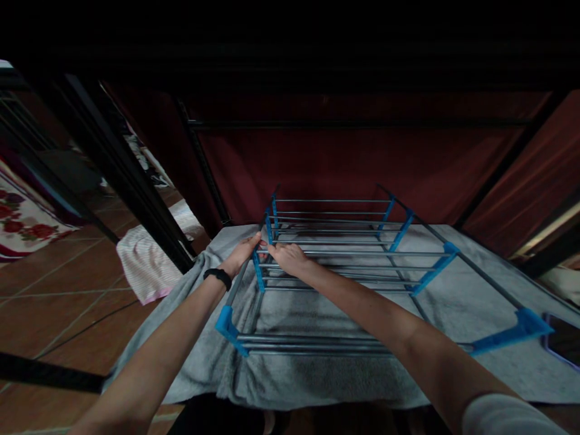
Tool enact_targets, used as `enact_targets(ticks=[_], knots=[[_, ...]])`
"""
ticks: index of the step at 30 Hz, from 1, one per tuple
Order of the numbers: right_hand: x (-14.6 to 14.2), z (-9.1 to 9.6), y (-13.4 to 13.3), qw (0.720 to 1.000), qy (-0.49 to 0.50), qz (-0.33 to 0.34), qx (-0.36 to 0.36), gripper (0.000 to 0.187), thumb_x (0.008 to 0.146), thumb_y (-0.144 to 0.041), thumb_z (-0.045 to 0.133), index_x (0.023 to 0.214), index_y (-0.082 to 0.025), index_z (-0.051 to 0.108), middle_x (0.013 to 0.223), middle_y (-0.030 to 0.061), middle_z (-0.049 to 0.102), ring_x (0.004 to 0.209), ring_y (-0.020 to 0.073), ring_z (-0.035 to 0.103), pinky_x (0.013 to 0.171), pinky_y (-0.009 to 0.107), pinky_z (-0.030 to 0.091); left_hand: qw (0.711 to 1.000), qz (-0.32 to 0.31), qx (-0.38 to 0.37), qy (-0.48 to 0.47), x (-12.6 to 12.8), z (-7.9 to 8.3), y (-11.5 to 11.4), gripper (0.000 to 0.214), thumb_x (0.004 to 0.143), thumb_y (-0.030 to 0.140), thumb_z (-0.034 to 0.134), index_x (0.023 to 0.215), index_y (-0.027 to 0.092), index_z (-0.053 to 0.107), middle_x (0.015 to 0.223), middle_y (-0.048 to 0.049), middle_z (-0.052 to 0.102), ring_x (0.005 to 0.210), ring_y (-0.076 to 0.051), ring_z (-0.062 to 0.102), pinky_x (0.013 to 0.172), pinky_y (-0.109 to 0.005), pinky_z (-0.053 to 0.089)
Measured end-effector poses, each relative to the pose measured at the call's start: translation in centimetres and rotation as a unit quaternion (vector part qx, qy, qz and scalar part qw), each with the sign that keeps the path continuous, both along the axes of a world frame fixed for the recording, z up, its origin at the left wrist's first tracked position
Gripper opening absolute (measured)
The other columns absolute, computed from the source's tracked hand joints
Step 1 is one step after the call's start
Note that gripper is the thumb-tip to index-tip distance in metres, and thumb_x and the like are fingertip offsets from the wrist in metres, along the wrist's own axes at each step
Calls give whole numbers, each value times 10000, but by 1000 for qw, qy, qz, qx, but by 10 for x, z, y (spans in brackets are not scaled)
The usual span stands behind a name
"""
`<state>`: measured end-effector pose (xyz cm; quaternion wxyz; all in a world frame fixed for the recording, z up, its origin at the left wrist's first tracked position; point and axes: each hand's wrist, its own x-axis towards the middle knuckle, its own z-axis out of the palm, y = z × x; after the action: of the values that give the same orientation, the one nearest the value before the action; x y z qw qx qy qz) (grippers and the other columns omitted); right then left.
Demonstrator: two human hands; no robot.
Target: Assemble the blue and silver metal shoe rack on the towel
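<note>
A maroon curtain (344, 172) hangs across twelve o'clock, behind the uprights and bars of a black metal frame (122, 163). Tiled floor (67, 290) fills nine o'clock, below a grey fleece blanket (281, 377) that spreads over the middle; its near edge runs along six o'clock and its side drapes down at eight.

On this blanket, at the centre, rests a tiered rack (362, 253) of metal tubes joined by blue plastic brackets (435, 267). Its near crossbars lie short of the blanket's front edge, with a bare bay of fleece between them and the next group of bars. Its far end comes near the curtain. More open fleece lies outside the right side tube (489, 281), toward three o'clock.

A floral cloth (31, 220) hangs at nine o'clock, and a striped cloth (149, 260) sits near the frame's post. The left hand (242, 254) closes thumb and fingers around the rack's left side tube, beside a bracket. The right hand (290, 258) meets it there, fingers curled in at the bracket; whether they grip cannot be told. A phone (564, 339) lies at four o'clock, just beyond the rack's near right corner. A black wristband (218, 278) circles the left wrist.
</note>
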<state>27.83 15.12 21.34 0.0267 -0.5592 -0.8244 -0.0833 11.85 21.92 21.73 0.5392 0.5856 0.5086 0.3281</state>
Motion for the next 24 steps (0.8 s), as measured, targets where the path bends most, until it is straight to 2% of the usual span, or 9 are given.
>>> enact_targets(ticks=[4,11,24], knots=[[0,-1,2,1000,2,-3,-6,398,1069,-164,259,1401,-170,478,1239,155,709,1068,232,729,878,362,580,1000,15,3,-14,1,-2,0,329,963,463,550,854,182,681,727,-51,705,634,-201,646,605,-277,517],[0,-4,5,1000,8,1,1,396,1077,-180,246,1383,-152,495,1229,154,715,1064,242,730,854,369,583,1000,11,-1,-11,1,-10,7,365,981,493,506,872,182,663,691,-39,674,597,-188,638,549,-253,496],[2,-4,6,1000,0,2,-13,392,1069,-174,259,1393,-144,477,1233,174,707,1068,252,730,868,382,584,999,11,22,-42,1,-32,24,349,939,523,558,907,191,660,857,-62,697,713,-204,685,663,-276,551]])
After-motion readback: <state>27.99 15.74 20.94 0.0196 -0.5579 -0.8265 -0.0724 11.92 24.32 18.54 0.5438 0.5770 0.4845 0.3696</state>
